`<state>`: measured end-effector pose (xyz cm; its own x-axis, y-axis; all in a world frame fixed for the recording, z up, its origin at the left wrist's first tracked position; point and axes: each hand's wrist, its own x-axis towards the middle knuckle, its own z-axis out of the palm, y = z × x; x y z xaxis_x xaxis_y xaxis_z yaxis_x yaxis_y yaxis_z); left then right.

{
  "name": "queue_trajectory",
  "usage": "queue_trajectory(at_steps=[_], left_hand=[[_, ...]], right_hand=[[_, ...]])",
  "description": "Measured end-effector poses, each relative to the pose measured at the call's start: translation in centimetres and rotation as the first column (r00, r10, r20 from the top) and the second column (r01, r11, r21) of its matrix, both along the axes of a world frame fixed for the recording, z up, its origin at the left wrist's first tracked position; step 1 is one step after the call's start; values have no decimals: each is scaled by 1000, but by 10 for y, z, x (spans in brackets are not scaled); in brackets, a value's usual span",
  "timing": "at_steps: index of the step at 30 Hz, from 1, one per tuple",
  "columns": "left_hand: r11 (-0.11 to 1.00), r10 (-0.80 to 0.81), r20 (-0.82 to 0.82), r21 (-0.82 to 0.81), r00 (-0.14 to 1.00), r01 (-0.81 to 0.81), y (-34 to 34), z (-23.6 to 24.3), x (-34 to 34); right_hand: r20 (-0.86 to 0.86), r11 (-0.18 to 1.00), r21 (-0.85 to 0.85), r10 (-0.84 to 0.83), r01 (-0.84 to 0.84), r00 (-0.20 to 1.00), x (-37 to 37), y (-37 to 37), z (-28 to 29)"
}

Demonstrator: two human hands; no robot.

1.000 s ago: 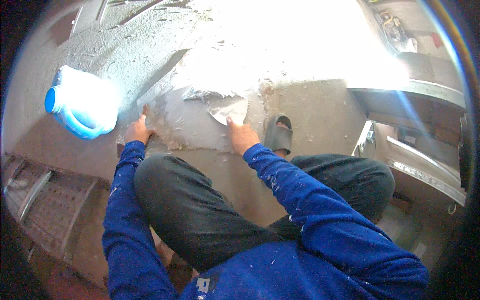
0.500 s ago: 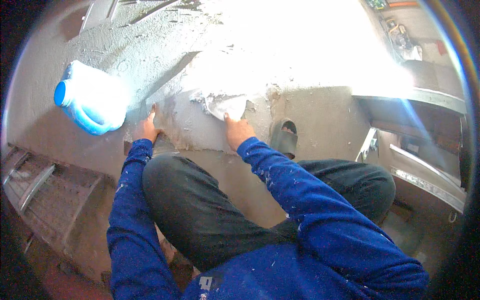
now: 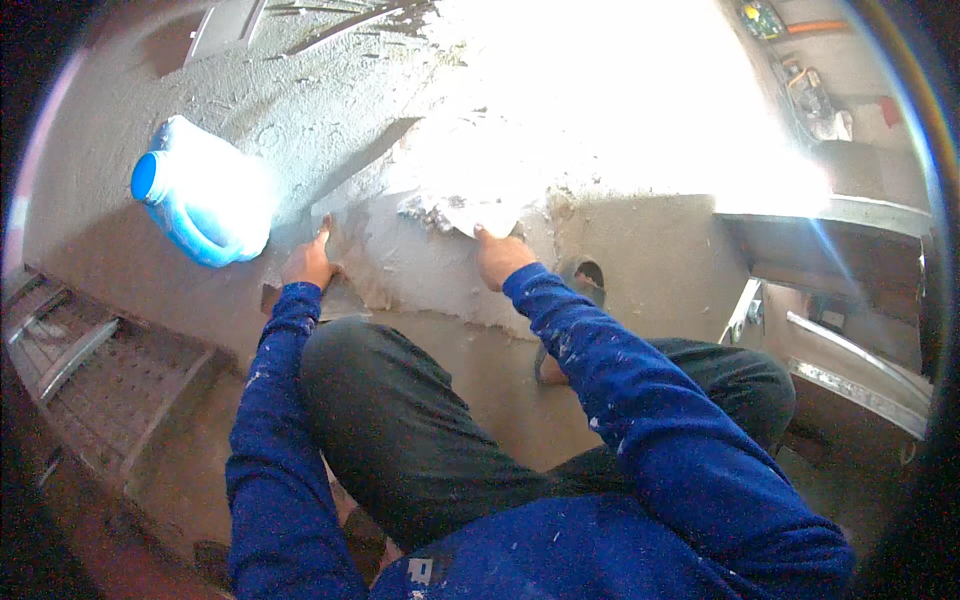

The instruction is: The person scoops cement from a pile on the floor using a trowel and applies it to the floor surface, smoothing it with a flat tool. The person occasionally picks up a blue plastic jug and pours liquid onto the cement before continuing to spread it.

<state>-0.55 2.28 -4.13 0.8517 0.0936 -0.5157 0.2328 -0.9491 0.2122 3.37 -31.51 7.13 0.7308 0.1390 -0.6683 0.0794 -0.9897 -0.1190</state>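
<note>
My right hand [image 3: 502, 260] is closed round the near edge of a white curved scraper [image 3: 482, 218]. The scraper's far side meets a lumpy white mass of wet plaster [image 3: 428, 210], partly washed out by glare. At the left margin of the pale smeared patch [image 3: 400, 255], my left hand [image 3: 311, 264] is bent, with one finger stretched forward. A flat, thin-edged piece [image 3: 345, 299] shows just under that hand; its grip on it is partly hidden. A white and blue jug [image 3: 215, 200] with a blue cap lies on its side beyond my left hand.
A dark sandal [image 3: 588, 278] is partly behind my right sleeve. A metal ladder [image 3: 80, 360] lies at left, and a metal-edged frame [image 3: 850, 385] stands at right. Tools with a cable [image 3: 808, 95] lie far right. Strong sunlight whitens the far floor [image 3: 600, 90].
The whole view has shifted, so things sit further right. The scraper has tipped into the plaster, and its rounded rim shows less. My right sleeve covers more of the sandal.
</note>
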Motion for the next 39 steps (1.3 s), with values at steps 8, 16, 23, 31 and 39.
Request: queue_trajectory(at_steps=[8, 16, 23, 31, 39], left_hand=[[991, 17, 459, -126, 888, 46, 2, 73, 36], [842, 538, 662, -402, 522, -359, 71, 242, -7], [746, 662, 373, -252, 650, -616, 112, 190, -19], [817, 487, 580, -39, 653, -575, 131, 147, 7], [788, 517, 660, -117, 546, -604, 134, 160, 10]], right_hand=[[-234, 935, 21, 348, -353, 908, 32, -19, 33], [-9, 971, 111, 214, -212, 977, 30, 28, 45], [97, 905, -3, 423, -425, 901, 9, 47, 9], [-90, 743, 77, 669, -665, 738, 55, -23, 45], [144, 679, 63, 719, -731, 680, 74, -66, 52]])
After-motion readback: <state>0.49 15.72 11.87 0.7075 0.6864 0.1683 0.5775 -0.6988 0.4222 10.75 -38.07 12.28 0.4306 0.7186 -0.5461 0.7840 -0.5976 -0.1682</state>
